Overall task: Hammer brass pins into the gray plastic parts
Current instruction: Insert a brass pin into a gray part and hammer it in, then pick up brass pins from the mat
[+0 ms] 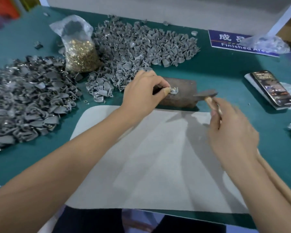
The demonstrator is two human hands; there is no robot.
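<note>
Green matting covers the bench (225, 78); on the block (180, 93) lies a gray part (174, 90) with its brass pin (173, 89), pinched steady by the left hand (141, 93). Right of the block, the right hand (232, 130) grips the hammer (206, 95), ready to strike. Loose parts (141, 44) and a bag of pins (81, 52) sit behind the block, within reach.

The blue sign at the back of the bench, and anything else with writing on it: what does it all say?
Blue sign: "成品", second character half hidden by a clear plastic bag.
Same sign, lower line: "Finished Are...", its end covered by that bag.
Phone: screen lit, its text too small and blurred to read.
No other writing shows.
</note>
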